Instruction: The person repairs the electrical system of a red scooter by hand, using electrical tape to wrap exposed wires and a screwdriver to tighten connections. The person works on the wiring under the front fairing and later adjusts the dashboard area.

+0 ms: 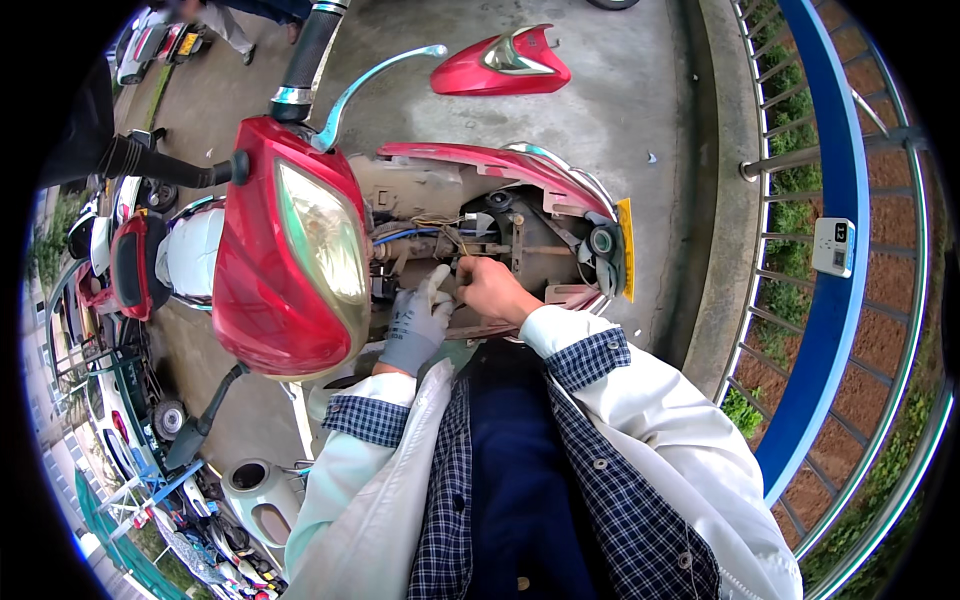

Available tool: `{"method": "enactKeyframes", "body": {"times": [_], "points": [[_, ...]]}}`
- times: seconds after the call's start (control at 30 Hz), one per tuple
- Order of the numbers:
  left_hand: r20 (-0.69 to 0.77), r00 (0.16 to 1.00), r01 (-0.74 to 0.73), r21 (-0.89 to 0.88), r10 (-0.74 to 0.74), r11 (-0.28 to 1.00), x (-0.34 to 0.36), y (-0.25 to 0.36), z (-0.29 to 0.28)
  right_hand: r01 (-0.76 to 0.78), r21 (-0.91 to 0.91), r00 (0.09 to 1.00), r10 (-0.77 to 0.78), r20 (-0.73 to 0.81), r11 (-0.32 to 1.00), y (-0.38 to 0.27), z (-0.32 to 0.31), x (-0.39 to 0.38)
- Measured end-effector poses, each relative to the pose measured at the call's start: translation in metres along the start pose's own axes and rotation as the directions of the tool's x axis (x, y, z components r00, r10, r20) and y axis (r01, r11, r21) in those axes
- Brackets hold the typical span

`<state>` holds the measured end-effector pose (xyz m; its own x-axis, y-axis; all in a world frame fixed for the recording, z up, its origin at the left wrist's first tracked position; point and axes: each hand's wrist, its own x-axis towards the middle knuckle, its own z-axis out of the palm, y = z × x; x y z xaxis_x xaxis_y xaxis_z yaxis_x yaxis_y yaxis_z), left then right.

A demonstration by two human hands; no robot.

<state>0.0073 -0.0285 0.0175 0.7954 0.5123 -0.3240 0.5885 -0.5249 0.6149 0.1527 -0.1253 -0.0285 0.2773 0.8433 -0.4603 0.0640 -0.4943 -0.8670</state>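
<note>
A red scooter's front cover (240, 260) with headlight (320, 240) stands just left of my hands. The scooter's opened body (530, 240) shows brackets, a blue cable and thin wires (440, 225). My left hand (415, 325), in a grey glove, is among these parts with its fingers bent near the wires; whether it grips one is unclear. My bare right hand (490, 290) is just to its right, fingers closed in a pinch on something I cannot make out, close to the wires. A detached red panel (480, 65) lies on the concrete beyond.
A blue railing (840, 120) with a white socket box (832, 247) runs along the right, beside a concrete curb (710, 300). Several parked scooters (130, 260) line the left. Another person's legs (230, 30) show at the upper left. A grey part (260, 500) sits at the lower left.
</note>
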Motion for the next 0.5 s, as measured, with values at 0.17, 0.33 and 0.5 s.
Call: {"method": "enactKeyframes", "body": {"times": [0.17,0.33,0.5], "points": [[-0.115,0.98,-0.127,0.276,0.164,0.953,-0.005,-0.013,0.015,-0.056,-0.106,0.997,0.05,-0.059,0.993,0.001,0.013,0.001],[-0.101,0.994,0.045,-0.05,-0.049,0.998,0.0,-0.002,0.003,0.15,0.155,0.987,-0.139,-0.082,0.976,0.006,-0.004,-0.02],[-0.145,0.988,0.054,-0.036,-0.058,0.998,0.004,-0.004,0.005,0.36,-0.175,0.923,-0.377,-0.077,0.916,0.016,0.001,-0.019]]}}
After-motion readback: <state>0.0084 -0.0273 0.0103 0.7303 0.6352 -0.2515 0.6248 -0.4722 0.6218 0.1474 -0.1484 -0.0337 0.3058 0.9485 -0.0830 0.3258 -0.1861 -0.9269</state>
